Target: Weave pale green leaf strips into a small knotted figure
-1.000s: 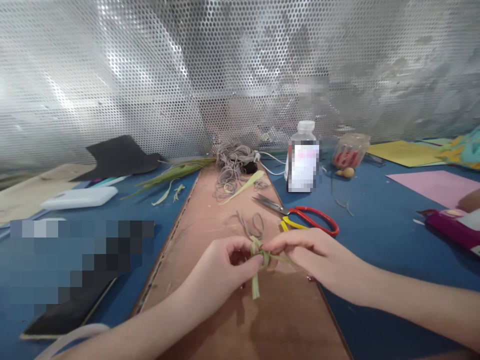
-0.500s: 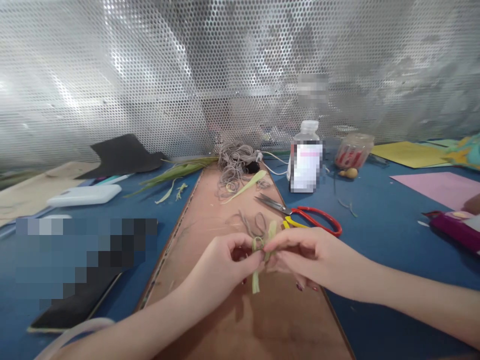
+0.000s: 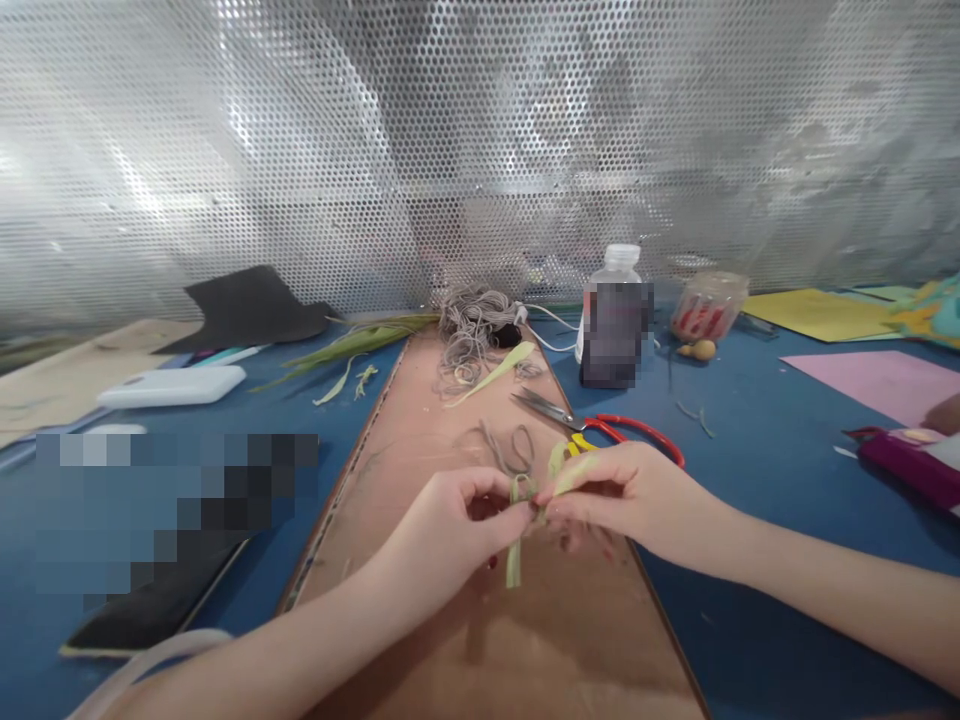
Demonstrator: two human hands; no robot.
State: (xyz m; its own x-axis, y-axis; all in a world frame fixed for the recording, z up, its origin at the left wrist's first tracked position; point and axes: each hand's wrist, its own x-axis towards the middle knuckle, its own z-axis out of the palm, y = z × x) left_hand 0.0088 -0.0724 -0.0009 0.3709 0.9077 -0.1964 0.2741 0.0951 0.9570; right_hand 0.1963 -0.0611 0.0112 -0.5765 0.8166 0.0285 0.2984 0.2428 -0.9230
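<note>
My left hand [image 3: 465, 520] pinches a pale green plant-leaf strip [image 3: 514, 565], which loops above the fingers and hangs down below them. Beside it, my right hand [image 3: 622, 500] is closed on another length of pale green strip [image 3: 574, 472], its fingertips almost meeting those of the left. The far fingers of the right hand are blurred. A loose grey cord [image 3: 517, 448] curls on the brown board [image 3: 405, 640] just beyond the fingertips. Red and yellow handled scissors [image 3: 551, 408] lie past my right hand, which covers part of their handles.
A tangle of grey cord [image 3: 480, 320] and a leaf piece [image 3: 495, 374] lie at the board's far end. Beyond stand a bottle [image 3: 622, 262] and a jar [image 3: 709, 308] before a perforated metal panel [image 3: 480, 130]. Left are a white case [image 3: 172, 387] and green leaves [image 3: 360, 340].
My right hand has shifted slightly, and its pale strip now slants across the fingers rather than standing upright. The left hand keeps its pinch almost in place.
</note>
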